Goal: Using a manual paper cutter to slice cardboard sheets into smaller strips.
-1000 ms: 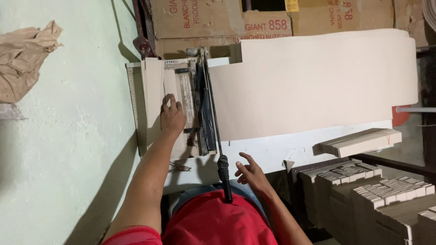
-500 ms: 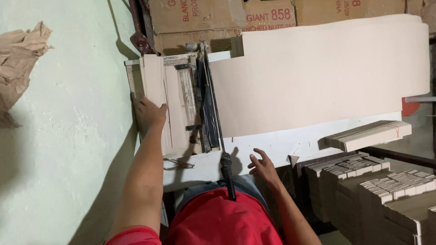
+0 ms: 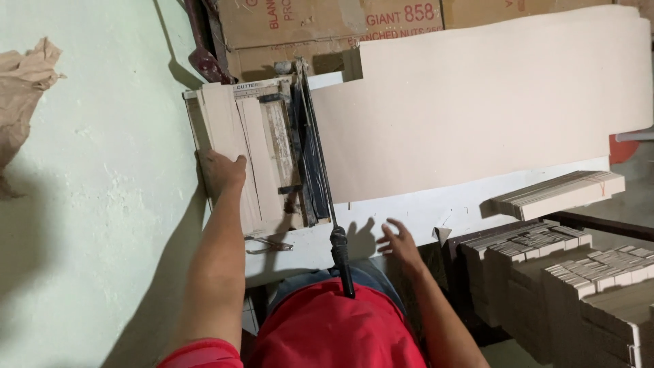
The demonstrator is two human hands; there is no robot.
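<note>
Head view: nearest, at six o'clock, the cutter's black handle (image 3: 340,262) lies lowered beside the right hand (image 3: 398,242), grip wide, fingers spread over the white counter (image 3: 463,204), holding nothing. At nine o'clock the left hand (image 3: 221,170) presses flat on the cut strips (image 3: 235,146), seemingly to square them on the paper cutter (image 3: 272,153). Beyond, the big tan sheet (image 3: 477,102) fans toward two o'clock.

We lose the big beige paper sheet (image 3: 477,109) off the right edge, our left hand (image 3: 223,170) covering part of the cut pale strips (image 3: 235,136), right hand (image 3: 398,242) blurred, stacked card bundles (image 3: 579,279) cropped at the corner.
</note>
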